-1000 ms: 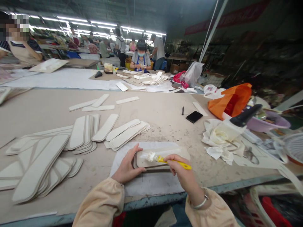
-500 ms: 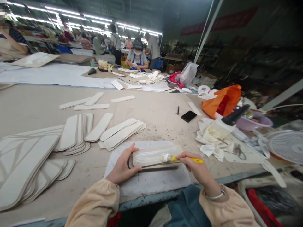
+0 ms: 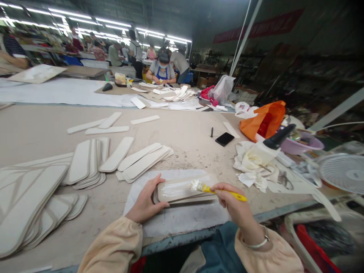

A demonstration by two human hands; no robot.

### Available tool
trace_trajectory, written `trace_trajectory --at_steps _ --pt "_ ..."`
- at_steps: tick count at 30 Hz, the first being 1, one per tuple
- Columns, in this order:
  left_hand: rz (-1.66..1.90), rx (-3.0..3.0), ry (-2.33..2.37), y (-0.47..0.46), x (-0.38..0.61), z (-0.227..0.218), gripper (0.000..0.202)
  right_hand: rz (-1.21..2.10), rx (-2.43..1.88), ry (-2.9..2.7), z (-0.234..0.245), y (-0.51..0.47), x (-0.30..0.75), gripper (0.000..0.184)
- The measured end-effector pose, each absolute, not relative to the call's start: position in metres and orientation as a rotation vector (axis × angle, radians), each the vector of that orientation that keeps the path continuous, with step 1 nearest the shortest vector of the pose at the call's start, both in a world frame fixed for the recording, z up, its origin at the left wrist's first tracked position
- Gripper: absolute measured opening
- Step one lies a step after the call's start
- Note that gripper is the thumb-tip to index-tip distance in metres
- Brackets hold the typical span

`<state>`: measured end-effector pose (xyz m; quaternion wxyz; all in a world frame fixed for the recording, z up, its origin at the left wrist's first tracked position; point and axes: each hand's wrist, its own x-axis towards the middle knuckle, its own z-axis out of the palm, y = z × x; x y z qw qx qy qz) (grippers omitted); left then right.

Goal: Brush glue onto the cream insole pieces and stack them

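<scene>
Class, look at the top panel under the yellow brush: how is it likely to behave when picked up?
The panel is probably fairly stiff, since its edges look straight. It is likely light for its size, as it looks thin. Its upper face may be slippery or sticky, given the white streaks beside the brush.

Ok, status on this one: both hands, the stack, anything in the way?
Left hand gripping the stack at its left end. Right hand holding brush. Stack's top streaked white. Nothing seen blocking the brush.

Glaring white ceiling tubes [image 3: 113, 23], murky right background [image 3: 315, 64], softly lit tabletop [image 3: 182, 131], stretched edges
</scene>
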<state>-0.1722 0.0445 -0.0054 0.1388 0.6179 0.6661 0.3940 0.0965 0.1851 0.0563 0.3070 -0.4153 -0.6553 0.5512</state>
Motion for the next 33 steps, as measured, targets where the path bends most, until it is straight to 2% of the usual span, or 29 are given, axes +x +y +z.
trace_trajectory --at_steps 3,7,16,23,33 --pt "1.146 1.778 1.911 0.045 -0.172 -0.006 0.098 1.586 -0.976 -1.797 0.056 0.163 0.059 0.018" --pt "1.156 1.778 1.896 0.045 -0.172 -0.008 0.1 1.599 -0.87 -1.956 0.059 0.151 0.032 0.016" --pt "1.117 1.782 1.901 0.045 -0.171 -0.004 0.095 1.445 -1.015 -1.882 0.06 0.175 0.056 0.017" --pt "1.1 1.78 1.953 0.045 -0.171 -0.006 0.093 1.429 -0.816 -1.892 0.047 0.151 0.03 0.018" --pt "1.051 1.817 2.005 0.045 -0.173 -0.008 0.084 1.183 -1.173 -1.692 0.042 0.193 0.093 0.017"
